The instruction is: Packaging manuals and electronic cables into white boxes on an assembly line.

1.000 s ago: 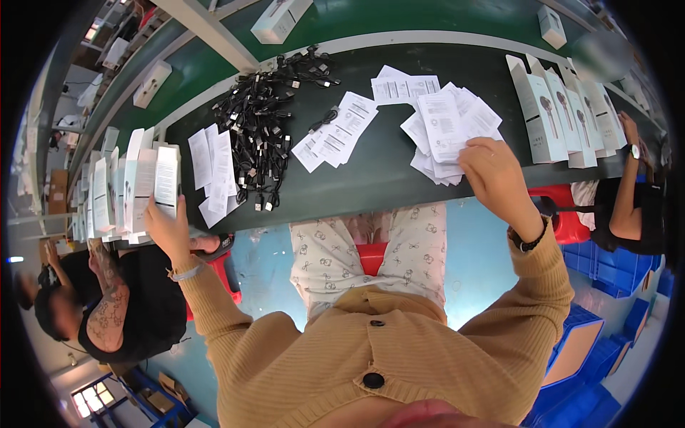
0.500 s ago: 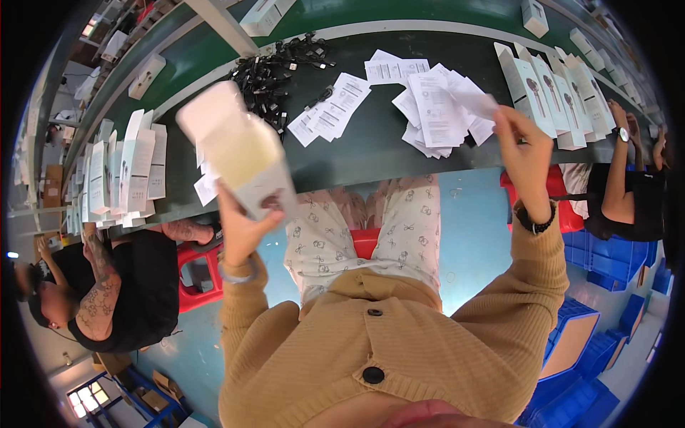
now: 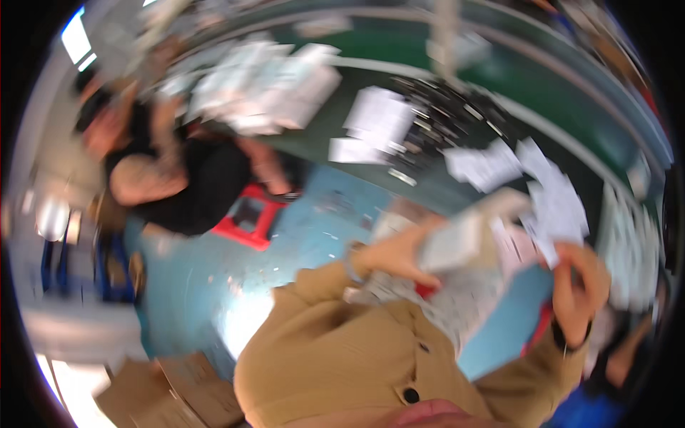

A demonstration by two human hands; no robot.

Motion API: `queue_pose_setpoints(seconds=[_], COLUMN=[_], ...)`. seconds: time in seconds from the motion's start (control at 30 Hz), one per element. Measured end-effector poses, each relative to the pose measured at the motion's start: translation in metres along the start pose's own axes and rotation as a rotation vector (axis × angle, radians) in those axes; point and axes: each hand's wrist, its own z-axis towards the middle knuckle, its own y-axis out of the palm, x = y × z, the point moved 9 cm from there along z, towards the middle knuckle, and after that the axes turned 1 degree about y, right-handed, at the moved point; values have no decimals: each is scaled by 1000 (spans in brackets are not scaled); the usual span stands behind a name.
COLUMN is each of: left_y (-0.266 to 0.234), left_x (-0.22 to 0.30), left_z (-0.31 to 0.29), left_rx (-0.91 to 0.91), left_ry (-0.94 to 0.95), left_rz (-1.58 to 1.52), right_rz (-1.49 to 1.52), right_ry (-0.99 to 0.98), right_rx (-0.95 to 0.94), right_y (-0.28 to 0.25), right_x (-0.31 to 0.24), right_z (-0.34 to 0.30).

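My left hand [image 3: 396,255] is closed around an open white carton [image 3: 453,245], held over my lap with its mouth toward the right. Near that mouth my right hand [image 3: 581,285] pinches a white paper leaflet [image 3: 546,246] between thumb and fingers; blur hides its exact outline. Behind it a loose pile of printed leaflets [image 3: 562,203] lies on the dark green bench. Farther left are more leaflets [image 3: 485,165], a heap of black cables [image 3: 446,110] and another stack of white sheets [image 3: 378,120].
A row of white cartons [image 3: 264,85] stands on the bench at the far left, others [image 3: 628,250] at the right. A person in black [image 3: 193,185] sits at the left by a red stool [image 3: 250,217]. Brown cardboard boxes [image 3: 168,392] are at lower left.
The view has swung left and blurred. My left hand has brought the carton in toward my right hand, tipping its mouth rightward. The leaflet in my right hand is now close to the carton.
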Motion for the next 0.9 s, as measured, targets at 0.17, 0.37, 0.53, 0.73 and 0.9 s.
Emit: queue_pose_setpoints(seconds=[0.17, 0.37, 0.53, 0.73, 0.9], left_y=[-12, -33, -43, -34, -22], left_x=[12, -8, -19, -25, -28], left_z=[-25, -74, -89, -96, -95], left_rx=[34, 217, 338, 302, 248], left_ry=[-14, -125, -99, -118, -161], left_rz=[-190, -162, -197, -126, -146], right_rz=[283, 407, 572, 517, 554], right_ry=[136, 125, 289, 248, 239], right_rx=[42, -273, -176, -549, -638], right_y=[18, 111, 127, 193, 204], right_x=[28, 9, 45, 28, 11], right_z=[-3, 34, 48, 35, 27])
